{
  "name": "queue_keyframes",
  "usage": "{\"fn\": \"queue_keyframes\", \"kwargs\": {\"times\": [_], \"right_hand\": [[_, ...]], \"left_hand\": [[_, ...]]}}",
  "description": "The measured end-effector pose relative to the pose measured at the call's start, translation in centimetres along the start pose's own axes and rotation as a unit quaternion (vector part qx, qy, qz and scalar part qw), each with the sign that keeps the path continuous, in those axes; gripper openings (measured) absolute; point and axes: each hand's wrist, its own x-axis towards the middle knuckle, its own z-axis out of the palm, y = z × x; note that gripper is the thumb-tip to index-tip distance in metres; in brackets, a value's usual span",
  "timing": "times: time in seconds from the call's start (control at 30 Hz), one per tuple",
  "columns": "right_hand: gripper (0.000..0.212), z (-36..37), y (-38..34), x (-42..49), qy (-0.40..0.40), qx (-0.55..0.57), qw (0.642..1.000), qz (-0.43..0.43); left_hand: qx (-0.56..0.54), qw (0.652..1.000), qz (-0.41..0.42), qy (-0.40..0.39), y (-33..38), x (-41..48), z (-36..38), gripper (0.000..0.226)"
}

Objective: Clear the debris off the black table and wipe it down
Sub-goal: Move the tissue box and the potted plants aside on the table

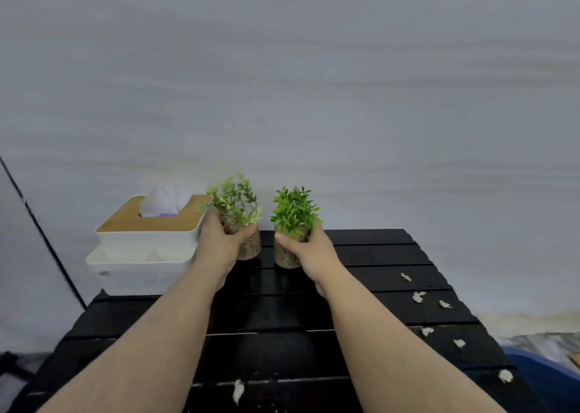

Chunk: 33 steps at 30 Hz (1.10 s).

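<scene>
The black slatted table (pixel 386 255) fills the lower part of the head view. Several pale scraps of debris lie along its right side (pixel 419 296), and one lies near the front edge (pixel 238 390). My left hand (pixel 219 243) grips a small potted plant with light green leaves (pixel 235 202) at the far middle of the table. My right hand (pixel 309 249) grips a second potted plant with darker green leaves (pixel 293 208) just to the right of it. Both speckled pots sit at or just above the tabletop; contact is hard to judge.
A white tissue box with a wooden lid (pixel 147 230) stands at the table's far left corner, a tissue sticking out. A plain grey wall rises behind. A blue container (pixel 546 372) sits low beside the table's right edge.
</scene>
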Motion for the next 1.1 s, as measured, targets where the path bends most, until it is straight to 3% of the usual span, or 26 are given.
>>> {"fn": "queue_keyframes", "kwargs": {"times": [0.17, 0.4, 0.53, 0.73, 1.0, 1.1], "right_hand": [[0.050, 2.8, -0.2, 0.0, -0.002, -0.008, 1.000, 0.006], [0.089, 0.7, -1.4, -1.4, -0.014, -0.008, 0.998, 0.057], [0.076, -1.7, -3.2, -4.5, 0.001, -0.047, 0.997, 0.065], [0.030, -5.8, -7.6, -15.4, 0.020, -0.138, 0.990, 0.034], [0.033, -12.9, -9.1, -35.9, 0.006, -0.359, 0.933, 0.009], [0.040, -15.6, -7.8, -39.9, 0.033, -0.479, 0.877, 0.008]], "left_hand": [[0.007, 1.000, -0.011, 0.013, -0.7, -0.8, -1.0, 0.047], [0.000, 0.998, -0.063, 0.010, -1.2, -2.7, -1.2, 0.062], [0.058, 0.996, -0.073, 0.011, 0.2, -5.6, -2.5, 0.065], [0.140, 0.989, -0.023, -0.039, 5.2, -16.2, -5.6, 0.032], [0.241, 0.956, 0.036, -0.166, 8.4, -37.1, -4.3, 0.040], [0.327, 0.920, 0.054, -0.208, 8.6, -41.7, -1.8, 0.046]]}}
